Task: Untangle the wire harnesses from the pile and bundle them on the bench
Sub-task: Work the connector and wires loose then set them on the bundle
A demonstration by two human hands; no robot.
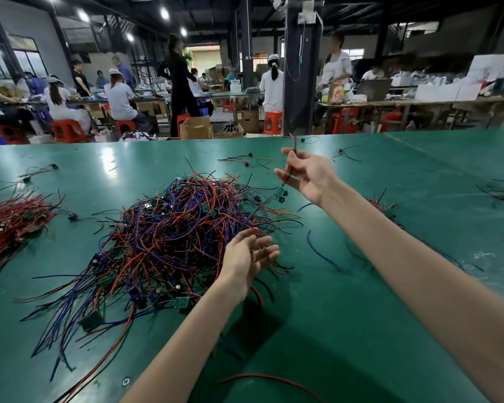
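Pinching lifted harness (281, 195) in right fingers (292, 155), left fingers (269, 253) spread beside pile (172, 228)

Green bench (390, 286); pile (172, 237) of red, blue and black wires with small green boards; mostly red bundle (9, 222) at the left edge; red stools (67, 130) beyond.
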